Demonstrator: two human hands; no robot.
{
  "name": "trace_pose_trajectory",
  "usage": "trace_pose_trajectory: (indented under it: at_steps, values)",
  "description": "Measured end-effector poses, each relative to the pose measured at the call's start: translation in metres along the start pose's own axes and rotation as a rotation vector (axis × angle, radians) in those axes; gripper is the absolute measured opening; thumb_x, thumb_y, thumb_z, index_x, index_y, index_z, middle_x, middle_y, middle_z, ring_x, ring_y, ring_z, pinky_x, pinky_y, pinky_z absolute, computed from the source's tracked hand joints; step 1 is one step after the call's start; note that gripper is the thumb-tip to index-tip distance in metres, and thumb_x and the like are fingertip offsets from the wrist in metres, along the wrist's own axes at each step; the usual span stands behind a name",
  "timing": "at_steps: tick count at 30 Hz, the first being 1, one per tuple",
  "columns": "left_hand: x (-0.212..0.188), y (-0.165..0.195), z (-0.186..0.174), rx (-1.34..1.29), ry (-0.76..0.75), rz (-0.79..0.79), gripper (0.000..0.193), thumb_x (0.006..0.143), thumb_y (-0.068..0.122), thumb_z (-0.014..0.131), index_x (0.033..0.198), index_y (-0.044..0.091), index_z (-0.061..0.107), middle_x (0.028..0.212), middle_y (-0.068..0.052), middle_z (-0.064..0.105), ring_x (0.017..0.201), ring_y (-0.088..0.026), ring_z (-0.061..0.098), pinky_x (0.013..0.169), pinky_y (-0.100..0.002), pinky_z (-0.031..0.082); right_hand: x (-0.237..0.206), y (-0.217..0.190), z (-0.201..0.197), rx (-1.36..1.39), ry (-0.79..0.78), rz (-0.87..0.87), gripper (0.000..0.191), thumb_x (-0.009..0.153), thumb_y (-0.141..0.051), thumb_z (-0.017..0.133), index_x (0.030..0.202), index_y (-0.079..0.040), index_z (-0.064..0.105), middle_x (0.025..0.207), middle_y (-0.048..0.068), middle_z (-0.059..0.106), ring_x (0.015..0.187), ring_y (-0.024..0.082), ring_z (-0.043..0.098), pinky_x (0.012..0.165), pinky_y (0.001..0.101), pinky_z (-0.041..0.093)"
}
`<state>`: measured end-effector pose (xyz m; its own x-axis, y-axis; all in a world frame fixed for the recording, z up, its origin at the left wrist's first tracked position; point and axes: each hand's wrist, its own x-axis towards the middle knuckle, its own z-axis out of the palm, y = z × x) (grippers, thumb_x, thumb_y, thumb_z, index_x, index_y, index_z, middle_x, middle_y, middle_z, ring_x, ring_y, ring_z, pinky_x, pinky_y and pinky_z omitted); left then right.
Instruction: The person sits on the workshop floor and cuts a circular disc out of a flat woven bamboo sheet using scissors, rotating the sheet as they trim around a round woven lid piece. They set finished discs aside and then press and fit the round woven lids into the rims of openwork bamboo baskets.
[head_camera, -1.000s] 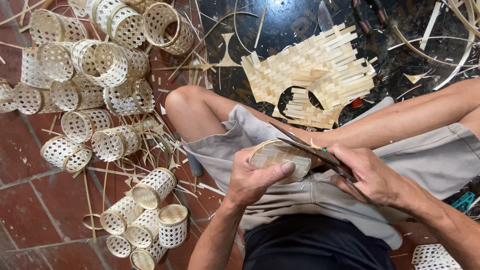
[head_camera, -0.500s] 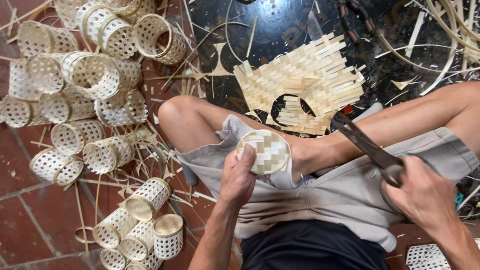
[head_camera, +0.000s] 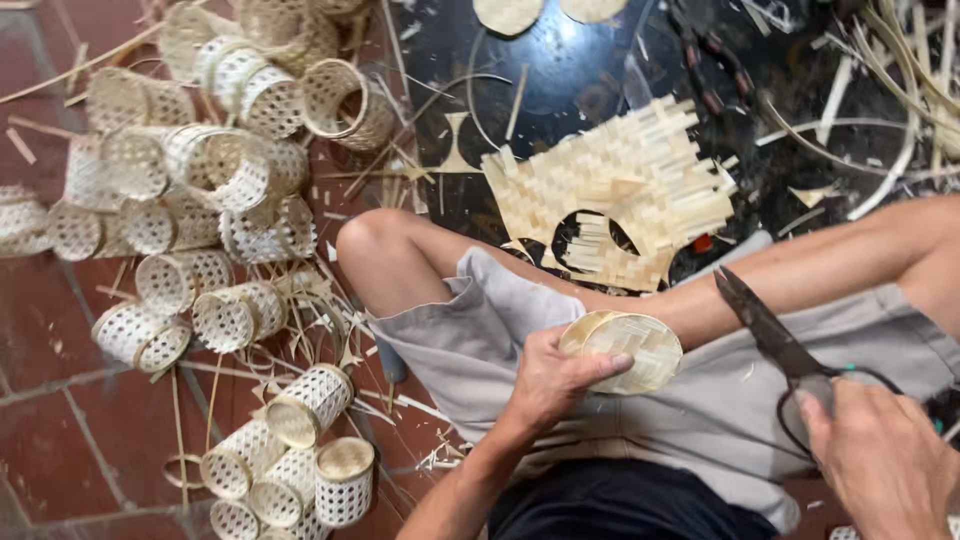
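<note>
My left hand (head_camera: 550, 383) grips a round woven bamboo disc (head_camera: 628, 350) over my lap, thumb laid across its face. My right hand (head_camera: 878, 455) holds dark scissors (head_camera: 765, 325) by the handles at the right, blades closed and pointing up and left, apart from the disc. I sit with my legs out over grey shorts (head_camera: 690, 420).
A woven bamboo mat (head_camera: 620, 190) with a round hole cut out lies on the dark floor beyond my knees. Several small open-weave bamboo baskets (head_camera: 215, 160) are piled at the left on red tiles, more (head_camera: 310, 400) near my hip. Bamboo strips and trimmings litter the floor.
The scissors came away from the disc and moved to the right. My left hand turned the disc and now holds it lower, over my lap.
</note>
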<state>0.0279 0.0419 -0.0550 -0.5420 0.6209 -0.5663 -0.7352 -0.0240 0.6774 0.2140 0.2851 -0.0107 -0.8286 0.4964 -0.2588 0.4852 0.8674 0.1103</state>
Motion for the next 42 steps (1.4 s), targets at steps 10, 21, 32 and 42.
trace_pose_trajectory:
  at_steps: [10, 21, 32, 42]
  values:
    - [0.048, 0.007, -0.014, 0.243, -0.038, -0.107, 0.031, 0.099, 0.028, 0.07, 0.108, -0.001, 0.077, 0.08, -0.008, 0.073, 0.059, -0.013, 0.061, 0.049, -0.028, 0.047, 0.052, -0.065, 0.027, 1.521, -0.055, 0.172, 0.028, 0.094, -0.01, 0.073, 0.119, 0.003, 0.071, 0.086, 0.003, 0.07, 0.069, 0.006, 0.061, 0.059, 0.0216, 0.048]
    - [0.214, 0.103, -0.144, 1.161, 0.424, 0.404, 0.051, 0.095, 0.049, 0.073, 0.088, -0.002, 0.072, 0.078, -0.017, 0.071, 0.068, -0.026, 0.068, 0.063, -0.042, 0.053, 0.048, -0.063, 0.074, 1.594, -0.151, 0.289, 0.026, 0.093, -0.012, 0.072, 0.112, 0.006, 0.071, 0.076, 0.004, 0.067, 0.059, 0.007, 0.057, 0.052, 0.0215, 0.046]
    - [0.185, 0.091, -0.128, 1.131, 0.574, 0.168, 0.069, 0.066, 0.032, 0.088, 0.118, -0.002, 0.059, 0.1, -0.025, 0.075, 0.092, -0.039, 0.073, 0.081, -0.048, 0.056, 0.066, -0.093, 0.051, 1.39, -0.248, 0.234, 0.027, 0.089, -0.014, 0.072, 0.111, 0.001, 0.07, 0.064, -0.001, 0.065, 0.05, 0.005, 0.053, 0.044, 0.023, 0.041]
    - [0.185, 0.098, -0.106, 1.761, 0.351, 0.516, 0.073, 0.047, 0.033, 0.099, 0.103, 0.003, 0.065, 0.112, -0.021, 0.055, 0.106, -0.042, 0.054, 0.081, -0.052, 0.048, 0.068, -0.086, 0.058, 1.549, -0.309, 0.236, 0.029, 0.088, -0.014, 0.074, 0.113, 0.001, 0.07, 0.064, -0.002, 0.062, 0.047, 0.005, 0.051, 0.04, 0.0226, 0.037]
